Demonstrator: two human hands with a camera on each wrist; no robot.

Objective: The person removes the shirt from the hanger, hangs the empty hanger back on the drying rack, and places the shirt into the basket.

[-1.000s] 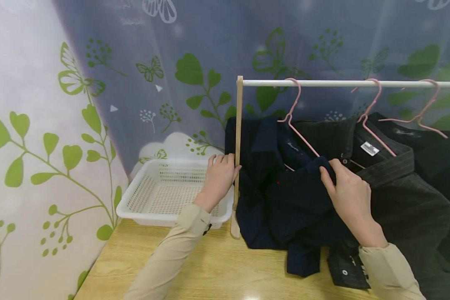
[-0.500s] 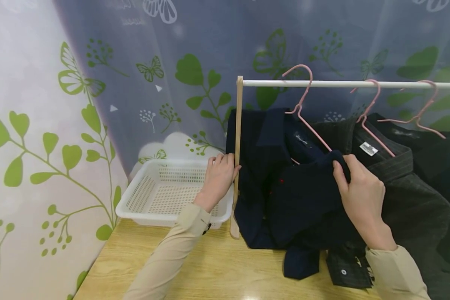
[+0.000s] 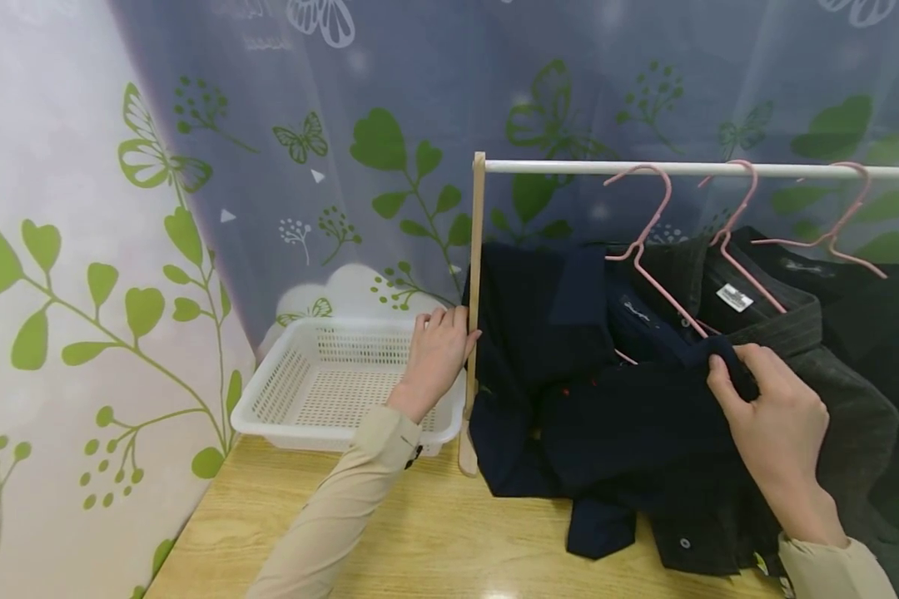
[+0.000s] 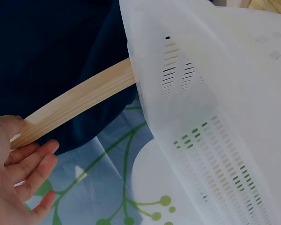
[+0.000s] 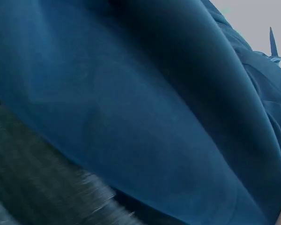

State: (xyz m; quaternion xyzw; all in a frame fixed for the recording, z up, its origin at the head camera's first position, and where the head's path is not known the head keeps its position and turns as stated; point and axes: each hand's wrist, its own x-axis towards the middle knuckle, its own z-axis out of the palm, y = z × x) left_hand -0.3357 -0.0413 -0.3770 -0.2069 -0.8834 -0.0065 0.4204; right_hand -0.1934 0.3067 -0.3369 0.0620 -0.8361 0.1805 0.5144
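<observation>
Your right fingers (image 3: 727, 370) are pinched round a fold of the navy shirt (image 3: 569, 391) at its shoulder, over the arm of its pink hanger (image 3: 648, 249). Your right hand (image 3: 775, 424) has carried that fold rightward along the white rail (image 3: 704, 168) in the last second: the hanger's hook, which sat near the rail's left end and then rose above it, now lies lower, level with the rail and close beside the next pink hook (image 3: 742, 208). Whether it sits on the rail or hangs free in front of it, you cannot tell here. That suggests the shirt is being shifted, not yet settled.

Your left hand (image 3: 436, 358) holds as before, fingers lying fairly straight against the wooden upright (image 3: 476, 308) at the rail's left end, steadying it.

The navy shirt hangs beside the upright, its tail heaped on the wooden table (image 3: 419, 532) near the back edge, overlapping the dark striped shirt (image 3: 824, 366). The white basket (image 3: 270, 399) stands at the table's back left corner.
</observation>
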